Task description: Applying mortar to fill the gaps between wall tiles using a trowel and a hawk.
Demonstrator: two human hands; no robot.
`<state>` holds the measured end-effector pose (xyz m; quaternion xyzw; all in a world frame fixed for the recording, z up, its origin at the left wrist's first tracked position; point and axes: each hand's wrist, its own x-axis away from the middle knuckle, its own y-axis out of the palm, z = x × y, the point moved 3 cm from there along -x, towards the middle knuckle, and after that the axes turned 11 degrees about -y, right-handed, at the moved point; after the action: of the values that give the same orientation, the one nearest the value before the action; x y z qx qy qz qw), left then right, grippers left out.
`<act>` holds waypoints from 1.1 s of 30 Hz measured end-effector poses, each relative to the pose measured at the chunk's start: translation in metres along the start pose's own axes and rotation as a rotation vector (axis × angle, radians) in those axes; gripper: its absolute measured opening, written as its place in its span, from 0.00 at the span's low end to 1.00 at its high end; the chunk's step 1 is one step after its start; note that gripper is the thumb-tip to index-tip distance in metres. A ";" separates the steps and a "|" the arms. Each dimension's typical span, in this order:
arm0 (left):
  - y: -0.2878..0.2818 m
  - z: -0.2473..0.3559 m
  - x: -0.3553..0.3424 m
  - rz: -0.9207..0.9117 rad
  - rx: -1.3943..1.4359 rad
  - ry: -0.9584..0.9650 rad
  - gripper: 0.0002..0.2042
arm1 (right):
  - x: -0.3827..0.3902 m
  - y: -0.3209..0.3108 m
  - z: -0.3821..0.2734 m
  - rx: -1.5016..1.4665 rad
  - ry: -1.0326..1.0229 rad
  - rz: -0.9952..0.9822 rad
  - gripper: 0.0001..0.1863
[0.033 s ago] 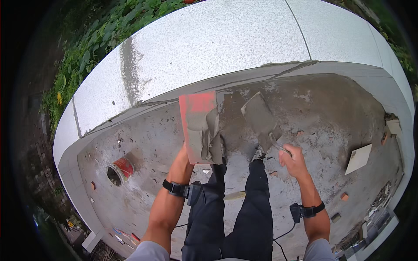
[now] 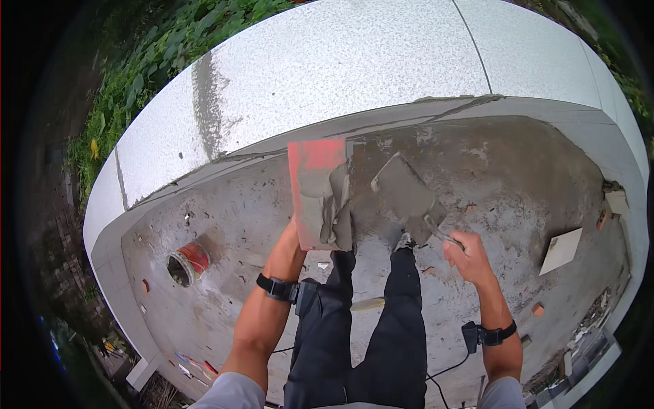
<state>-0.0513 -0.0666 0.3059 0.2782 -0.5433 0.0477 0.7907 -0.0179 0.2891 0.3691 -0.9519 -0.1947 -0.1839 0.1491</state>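
My left hand point(image 2: 294, 234) supports a red mortar board point(image 2: 325, 154) from below, and its fingers are hidden under the board. Thick grey mortar point(image 2: 315, 201) covers most of the board, with a folded heap along its right side. To the right of it, my right hand point(image 2: 466, 257) is closed round the handle of a trowel point(image 2: 410, 194). Grey mortar coats the trowel's broad blade, which is held apart from the board.
Ahead runs a low wall topped with white speckled slabs point(image 2: 354, 61), a grey mortar streak point(image 2: 206, 102) on its left part. A red bucket point(image 2: 193, 260) lies at left on the concrete floor point(image 2: 238, 204). A pale tile point(image 2: 561, 249) and brick bits point(image 2: 538, 309) are at right.
The mortar board has shifted slightly right and away from me. The trowel and my right hand have moved a little to the right and nearer, the blade turning slightly.
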 end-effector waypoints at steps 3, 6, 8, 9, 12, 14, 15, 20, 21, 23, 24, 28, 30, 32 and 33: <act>0.004 0.009 -0.013 -0.141 -0.062 0.045 0.21 | 0.007 -0.015 -0.057 0.198 0.000 -0.145 0.17; 0.015 0.013 -0.020 -0.194 0.075 0.066 0.21 | 0.001 -0.014 -0.087 0.343 -0.002 -0.204 0.17; 0.019 0.015 -0.019 -0.199 0.136 0.090 0.21 | -0.004 -0.008 -0.091 0.382 -0.002 -0.207 0.17; 0.019 0.017 -0.020 -0.193 0.154 0.106 0.21 | -0.003 -0.006 -0.090 0.406 0.016 -0.234 0.17; 0.008 0.021 -0.018 -0.195 0.198 0.160 0.20 | 0.006 -0.004 -0.075 0.451 0.050 -0.267 0.18; -0.006 0.024 -0.014 -0.200 0.216 0.198 0.20 | 0.013 -0.001 -0.058 0.483 0.078 -0.263 0.18; -0.014 0.024 -0.010 -0.202 0.227 0.211 0.20 | 0.012 0.004 -0.047 0.411 0.099 -0.167 0.18; -0.051 0.012 0.026 -0.216 0.301 0.216 0.20 | -0.028 0.052 0.017 -0.115 0.215 0.336 0.18; -0.056 0.008 0.035 -0.222 0.309 0.211 0.20 | -0.045 0.061 0.025 -0.080 0.136 0.380 0.19; -0.063 -0.002 0.050 -0.231 0.330 0.191 0.20 | -0.069 0.077 0.038 -0.076 0.102 0.425 0.19; -0.067 -0.006 0.056 -0.236 0.337 0.184 0.20 | -0.080 0.084 0.042 -0.086 0.077 0.440 0.20; -0.071 -0.013 0.058 -0.325 0.352 0.156 0.19 | -0.107 0.098 0.054 -0.117 0.041 0.468 0.25; -0.064 -0.013 0.061 -0.519 0.259 0.181 0.19 | -0.116 0.100 0.059 -0.112 0.040 0.457 0.27; -0.059 -0.015 0.067 -0.489 0.275 0.178 0.18 | -0.118 0.102 0.063 -0.116 0.059 0.443 0.29; -0.061 -0.021 0.074 -0.323 0.365 0.127 0.18 | -0.118 0.102 0.064 -0.081 0.050 0.452 0.28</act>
<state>0.0195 -0.1247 0.3425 0.4960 -0.4232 0.0356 0.7574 -0.0570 0.1848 0.2423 -0.9717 0.0347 -0.1769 0.1528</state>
